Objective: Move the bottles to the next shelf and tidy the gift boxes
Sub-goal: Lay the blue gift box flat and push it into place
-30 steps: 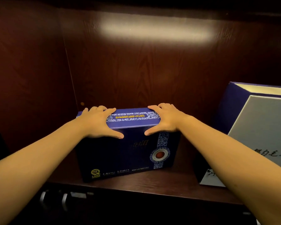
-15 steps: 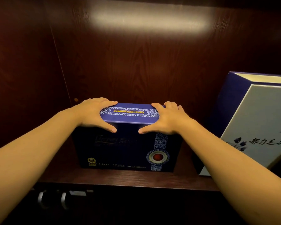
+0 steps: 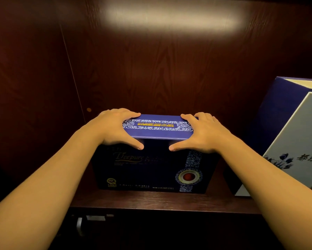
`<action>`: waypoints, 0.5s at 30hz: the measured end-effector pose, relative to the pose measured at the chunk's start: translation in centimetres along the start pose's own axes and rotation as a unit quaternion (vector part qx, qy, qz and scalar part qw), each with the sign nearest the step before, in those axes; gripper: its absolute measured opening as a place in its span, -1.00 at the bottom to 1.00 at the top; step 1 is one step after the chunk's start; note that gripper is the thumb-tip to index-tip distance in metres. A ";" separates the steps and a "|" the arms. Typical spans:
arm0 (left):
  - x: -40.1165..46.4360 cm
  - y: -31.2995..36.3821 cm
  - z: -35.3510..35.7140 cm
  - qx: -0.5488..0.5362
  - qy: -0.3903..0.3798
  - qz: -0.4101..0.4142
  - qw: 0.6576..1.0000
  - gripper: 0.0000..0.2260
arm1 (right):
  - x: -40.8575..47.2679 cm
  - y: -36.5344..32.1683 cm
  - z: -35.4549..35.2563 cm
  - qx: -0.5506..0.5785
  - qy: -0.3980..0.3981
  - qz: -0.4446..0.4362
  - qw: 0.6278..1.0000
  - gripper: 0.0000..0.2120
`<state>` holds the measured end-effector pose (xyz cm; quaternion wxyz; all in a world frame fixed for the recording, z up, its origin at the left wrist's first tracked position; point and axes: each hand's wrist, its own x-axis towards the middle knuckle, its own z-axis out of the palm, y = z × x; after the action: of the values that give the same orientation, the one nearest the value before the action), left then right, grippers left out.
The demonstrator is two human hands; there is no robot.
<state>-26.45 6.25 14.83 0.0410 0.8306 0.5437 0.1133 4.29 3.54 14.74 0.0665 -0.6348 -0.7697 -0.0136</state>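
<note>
A dark blue gift box (image 3: 151, 168) with a white floral band and a red seal stands upright on the wooden shelf (image 3: 160, 201). My left hand (image 3: 115, 129) grips its top left corner, fingers over the top, thumb on the front face. My right hand (image 3: 202, 134) grips the top right corner the same way. A larger blue and white gift box (image 3: 292, 141) leans tilted at the right edge. No bottles are in sight.
The dark wood back panel (image 3: 160, 69) is close behind the box, and the left side wall (image 3: 25, 87) stands a short way from it. Metal handles (image 3: 79, 226) show below the shelf edge.
The dark blue box has turned square to the shelf front and slid slightly back, with both hands still holding its top corners. The view has shifted a little to the right.
</note>
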 end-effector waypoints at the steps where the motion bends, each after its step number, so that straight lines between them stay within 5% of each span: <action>1: 0.0 -0.1 0.1 -0.002 0.004 0.001 1.000 0.14 | 0.0 0.0 0.1 0.002 0.003 0.000 1.000 0.32; 10: -1.3 0.6 0.2 0.005 0.030 0.008 0.999 0.07 | -0.6 -0.2 0.2 -0.026 0.009 -0.035 0.999 0.27; 15: -4.0 2.5 0.9 0.003 0.112 0.024 0.993 -0.32 | -2.1 -0.7 -0.2 -0.023 0.065 -0.103 0.992 -0.03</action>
<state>-25.53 1.67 13.83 -0.0255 0.8258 0.5251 0.2043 4.06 1.33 14.71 0.0996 -0.5513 -0.8246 -0.0792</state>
